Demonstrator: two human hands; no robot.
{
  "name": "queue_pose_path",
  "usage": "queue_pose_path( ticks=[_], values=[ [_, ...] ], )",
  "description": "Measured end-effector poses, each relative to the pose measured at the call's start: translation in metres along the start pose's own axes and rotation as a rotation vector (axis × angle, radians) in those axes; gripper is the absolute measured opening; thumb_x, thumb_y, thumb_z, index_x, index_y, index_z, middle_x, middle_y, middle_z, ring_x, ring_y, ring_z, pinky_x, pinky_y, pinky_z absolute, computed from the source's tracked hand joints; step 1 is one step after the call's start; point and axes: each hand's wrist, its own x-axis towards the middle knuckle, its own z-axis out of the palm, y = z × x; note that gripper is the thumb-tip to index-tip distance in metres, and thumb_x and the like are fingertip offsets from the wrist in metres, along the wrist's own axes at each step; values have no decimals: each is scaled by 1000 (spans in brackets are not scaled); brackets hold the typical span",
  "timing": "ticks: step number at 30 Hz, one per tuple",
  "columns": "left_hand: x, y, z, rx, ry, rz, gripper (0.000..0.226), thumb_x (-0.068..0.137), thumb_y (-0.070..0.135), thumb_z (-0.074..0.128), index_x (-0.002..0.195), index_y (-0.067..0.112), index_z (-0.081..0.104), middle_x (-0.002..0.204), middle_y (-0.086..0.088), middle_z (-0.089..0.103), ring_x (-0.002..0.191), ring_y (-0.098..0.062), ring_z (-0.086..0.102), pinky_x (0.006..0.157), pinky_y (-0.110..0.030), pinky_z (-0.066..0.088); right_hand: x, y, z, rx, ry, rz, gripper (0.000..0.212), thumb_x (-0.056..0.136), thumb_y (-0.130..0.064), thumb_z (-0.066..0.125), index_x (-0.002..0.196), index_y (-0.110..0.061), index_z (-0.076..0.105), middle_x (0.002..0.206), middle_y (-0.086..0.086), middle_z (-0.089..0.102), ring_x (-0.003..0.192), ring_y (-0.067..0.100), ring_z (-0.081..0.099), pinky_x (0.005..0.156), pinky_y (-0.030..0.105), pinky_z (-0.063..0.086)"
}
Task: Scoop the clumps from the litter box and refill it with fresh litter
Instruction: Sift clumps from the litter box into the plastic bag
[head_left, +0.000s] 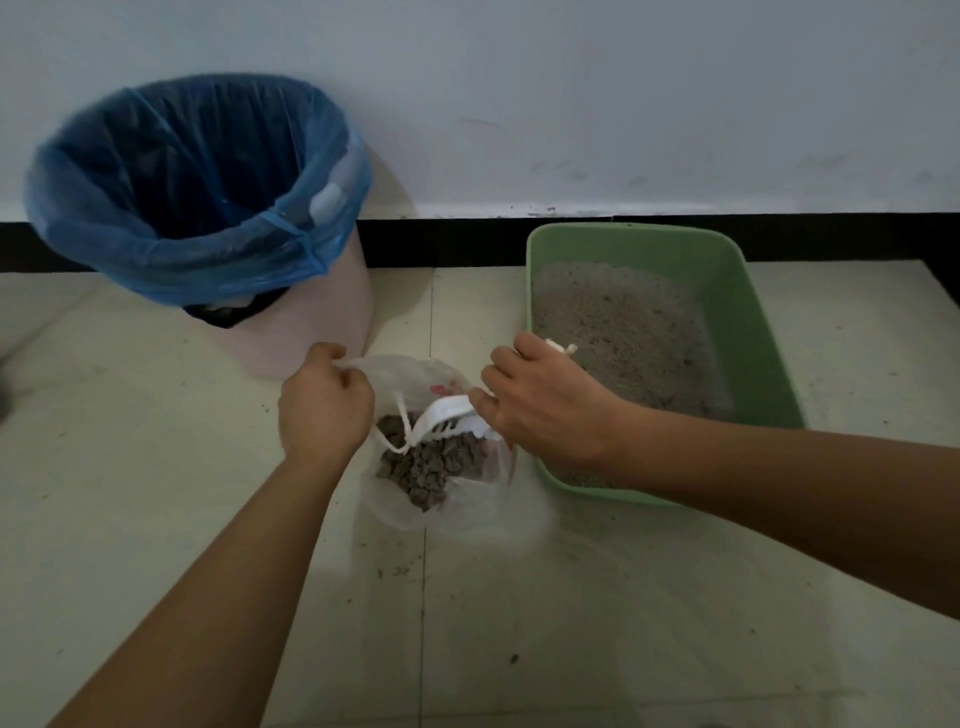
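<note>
Left grip (324, 402) pinches the rim of a thin translucent plastic bag (395, 501) of grey-brown clumps (426, 467), while the right grip (540, 410) beside it curls round a white slotted plastic scoop (447, 414) over them, the green plastic litter box (753, 338) just right of that grip.

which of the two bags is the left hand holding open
The white plastic bag on the floor holding grey clumps; the left hand grips its rim. The blue bag lines the bin.
</note>
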Motion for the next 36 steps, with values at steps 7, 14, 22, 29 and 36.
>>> queue_pose_path(
  ticks=[7,14,22,29,36],
  values=[
    [-6,22,9,18,2,-23,36,93,15,47,127,14,59,113,-12,68,106,-34,59,79,-33,41,-22,17,12,114,84,153,52,75,-20,71,126,-18,62,90,7,65,82,26,56,72,37,41],
    [-12,42,21,32,41,33,32,92,21,48,119,14,62,108,-10,66,100,-32,58,80,-36,43,-44,25,14,588,15,511,41,97,-41,50,137,-37,53,95,0,67,90,23,60,83,36,37],
    [-30,85,54,-62,96,353,29,93,25,46,114,11,61,110,-8,56,99,-25,55,87,-39,43,-113,117,41,580,-312,941,39,100,-54,37,108,-29,66,70,-6,62,54,8,54,48,16,35],
    [-48,97,115,73,-443,274,45,104,41,33,112,4,56,104,-17,65,96,-34,61,72,-34,39,-156,90,68,811,-1005,690,45,88,-58,59,74,-15,66,66,-4,61,60,11,58,63,26,48],
    [-67,92,141,35,-238,223,28,106,26,30,85,13,44,66,-3,47,62,-26,46,58,-33,28,-153,25,85,1058,-643,810,60,92,-61,51,56,-12,46,54,0,44,53,19,48,50,31,36]
  ],
)
